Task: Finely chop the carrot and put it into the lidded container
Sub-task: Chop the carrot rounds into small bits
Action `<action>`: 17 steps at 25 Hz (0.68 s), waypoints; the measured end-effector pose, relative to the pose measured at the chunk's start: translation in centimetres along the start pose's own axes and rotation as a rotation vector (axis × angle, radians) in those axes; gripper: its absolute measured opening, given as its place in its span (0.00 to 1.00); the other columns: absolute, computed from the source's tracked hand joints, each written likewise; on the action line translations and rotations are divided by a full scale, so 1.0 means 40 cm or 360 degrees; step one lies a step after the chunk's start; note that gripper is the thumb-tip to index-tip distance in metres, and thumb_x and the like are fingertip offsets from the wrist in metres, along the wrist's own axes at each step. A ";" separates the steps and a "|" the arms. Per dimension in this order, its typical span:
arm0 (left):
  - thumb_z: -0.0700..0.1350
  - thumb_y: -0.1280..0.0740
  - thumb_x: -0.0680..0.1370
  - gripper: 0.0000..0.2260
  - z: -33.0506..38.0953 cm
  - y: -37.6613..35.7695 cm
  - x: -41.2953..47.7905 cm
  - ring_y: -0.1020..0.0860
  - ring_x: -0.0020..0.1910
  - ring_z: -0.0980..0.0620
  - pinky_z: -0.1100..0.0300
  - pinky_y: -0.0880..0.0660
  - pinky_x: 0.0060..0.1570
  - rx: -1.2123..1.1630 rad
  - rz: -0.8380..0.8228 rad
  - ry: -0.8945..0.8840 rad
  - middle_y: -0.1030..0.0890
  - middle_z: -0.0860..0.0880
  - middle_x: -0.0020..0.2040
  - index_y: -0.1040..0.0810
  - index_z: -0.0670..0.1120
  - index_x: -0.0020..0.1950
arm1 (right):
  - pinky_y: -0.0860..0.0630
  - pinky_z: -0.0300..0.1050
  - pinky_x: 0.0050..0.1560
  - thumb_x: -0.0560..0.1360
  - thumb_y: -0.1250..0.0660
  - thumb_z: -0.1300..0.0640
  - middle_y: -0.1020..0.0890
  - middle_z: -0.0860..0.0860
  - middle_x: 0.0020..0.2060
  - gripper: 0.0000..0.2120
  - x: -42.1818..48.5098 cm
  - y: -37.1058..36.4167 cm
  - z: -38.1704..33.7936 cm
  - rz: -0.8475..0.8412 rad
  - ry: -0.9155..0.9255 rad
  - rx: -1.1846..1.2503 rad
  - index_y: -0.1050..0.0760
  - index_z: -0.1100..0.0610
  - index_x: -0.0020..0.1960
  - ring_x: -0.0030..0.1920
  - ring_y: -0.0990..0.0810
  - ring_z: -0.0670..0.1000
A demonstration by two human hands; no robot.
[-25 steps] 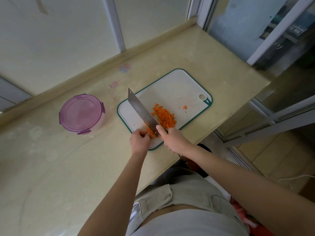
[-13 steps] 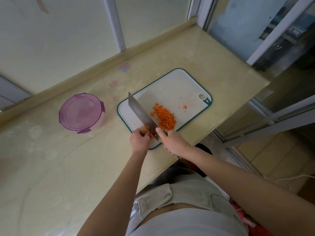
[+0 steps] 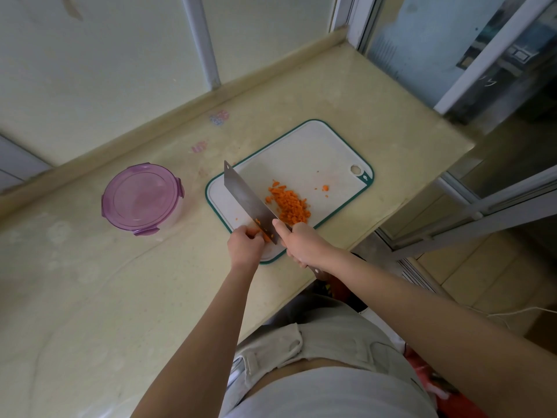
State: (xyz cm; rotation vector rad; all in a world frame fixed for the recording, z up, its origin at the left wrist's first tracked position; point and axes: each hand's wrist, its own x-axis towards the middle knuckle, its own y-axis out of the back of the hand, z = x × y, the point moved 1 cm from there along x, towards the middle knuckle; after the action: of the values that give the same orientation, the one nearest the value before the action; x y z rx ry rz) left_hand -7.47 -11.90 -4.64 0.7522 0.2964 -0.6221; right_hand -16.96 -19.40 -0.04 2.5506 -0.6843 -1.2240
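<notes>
Orange dice make up most of what we see of the carrot (image 3: 288,206): a loose pile of small bits on the white board (image 3: 304,152), just right of the knife (image 3: 245,197), with one stray bit (image 3: 325,187) further off toward the board's hole. We judge the chopping close to done. Only a short stub (image 3: 265,235) is left uncut, at the board's near edge. The left hand (image 3: 244,247) pins it there with curled fingers (image 3: 251,233), right beside the blade. The right hand (image 3: 303,244) is clenched round the knife's handle, one finger laid along the blade (a few orange flecks cling to the steel). The edge is down at the stub, as far as we can tell. The second half of the job is untouched. The container (image 3: 141,199) stands on the bench (image 3: 135,297), well left of the board, its purple lid on, and nothing orange shows through it. So the lid must come off and the pile go across.
</notes>
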 end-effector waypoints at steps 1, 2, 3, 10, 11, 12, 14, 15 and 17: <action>0.37 0.37 0.75 0.03 -0.001 0.000 0.001 0.26 0.41 0.47 0.61 0.32 0.33 0.0003 0.0003 0.0000 0.23 0.43 0.41 0.26 0.40 0.42 | 0.40 0.37 0.19 0.80 0.51 0.39 0.36 0.51 0.23 0.26 0.002 0.000 -0.002 -0.0003 0.0003 -0.0010 0.41 0.55 0.30 0.20 0.39 0.50; 0.37 0.37 0.75 0.03 -0.001 0.000 0.002 0.26 0.41 0.47 0.61 0.32 0.32 0.0003 0.0005 0.0002 0.23 0.43 0.41 0.26 0.40 0.42 | 0.40 0.37 0.19 0.80 0.51 0.39 0.36 0.51 0.23 0.26 0.003 -0.001 -0.004 -0.0006 0.0009 -0.0016 0.41 0.55 0.30 0.21 0.39 0.50; 0.37 0.37 0.75 0.03 0.000 0.000 0.002 0.26 0.41 0.47 0.63 0.32 0.31 0.0001 0.0005 0.0004 0.23 0.44 0.41 0.26 0.40 0.42 | 0.40 0.38 0.20 0.80 0.52 0.39 0.36 0.51 0.23 0.26 0.005 -0.002 -0.007 -0.0009 0.0017 -0.0024 0.42 0.55 0.30 0.21 0.39 0.50; 0.37 0.38 0.75 0.03 0.005 -0.001 -0.013 0.28 0.40 0.48 0.64 0.34 0.30 -0.0028 0.0042 -0.0002 0.25 0.47 0.36 0.27 0.41 0.41 | 0.38 0.39 0.22 0.81 0.52 0.40 0.36 0.52 0.23 0.27 0.009 -0.010 -0.014 0.0010 0.0041 -0.0082 0.41 0.56 0.30 0.21 0.37 0.51; 0.37 0.38 0.75 0.03 0.007 -0.001 -0.014 0.27 0.40 0.48 0.62 0.34 0.31 -0.0031 0.0043 -0.0001 0.26 0.48 0.36 0.27 0.41 0.40 | 0.38 0.39 0.22 0.81 0.52 0.40 0.36 0.52 0.23 0.27 0.008 -0.008 -0.013 0.0006 0.0045 -0.0085 0.41 0.56 0.30 0.21 0.38 0.51; 0.37 0.38 0.75 0.03 0.008 -0.001 -0.016 0.27 0.40 0.48 0.61 0.33 0.33 -0.0024 0.0047 0.0002 0.25 0.47 0.36 0.27 0.41 0.41 | 0.39 0.39 0.22 0.81 0.52 0.39 0.36 0.52 0.23 0.27 0.005 -0.007 -0.011 -0.0003 0.0046 -0.0078 0.41 0.56 0.30 0.21 0.38 0.51; 0.37 0.38 0.75 0.03 0.009 -0.001 -0.017 0.27 0.40 0.48 0.60 0.33 0.35 -0.0013 0.0058 0.0005 0.24 0.45 0.38 0.27 0.41 0.41 | 0.40 0.39 0.21 0.80 0.52 0.39 0.36 0.52 0.23 0.27 -0.002 -0.004 0.000 -0.0018 0.0057 -0.0082 0.42 0.56 0.30 0.21 0.38 0.51; 0.37 0.38 0.75 0.03 0.010 -0.001 -0.017 0.27 0.40 0.48 0.61 0.34 0.33 -0.0012 0.0060 0.0002 0.24 0.45 0.39 0.27 0.40 0.42 | 0.39 0.39 0.21 0.80 0.52 0.39 0.36 0.52 0.23 0.27 -0.008 -0.003 0.006 -0.0024 0.0070 -0.0092 0.42 0.55 0.30 0.21 0.38 0.51; 0.37 0.38 0.75 0.03 0.011 0.000 -0.017 0.27 0.40 0.48 0.63 0.34 0.30 -0.0018 0.0054 -0.0006 0.24 0.44 0.39 0.26 0.40 0.42 | 0.39 0.39 0.21 0.80 0.52 0.39 0.36 0.52 0.23 0.27 -0.014 -0.003 0.015 -0.0028 0.0081 -0.0089 0.41 0.55 0.31 0.21 0.37 0.51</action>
State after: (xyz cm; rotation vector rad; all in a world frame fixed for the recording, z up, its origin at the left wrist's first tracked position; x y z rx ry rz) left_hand -8.00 -11.93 -4.01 0.7436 0.2831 -0.5895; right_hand -17.68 -19.01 -0.08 2.5381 -0.6090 -1.1626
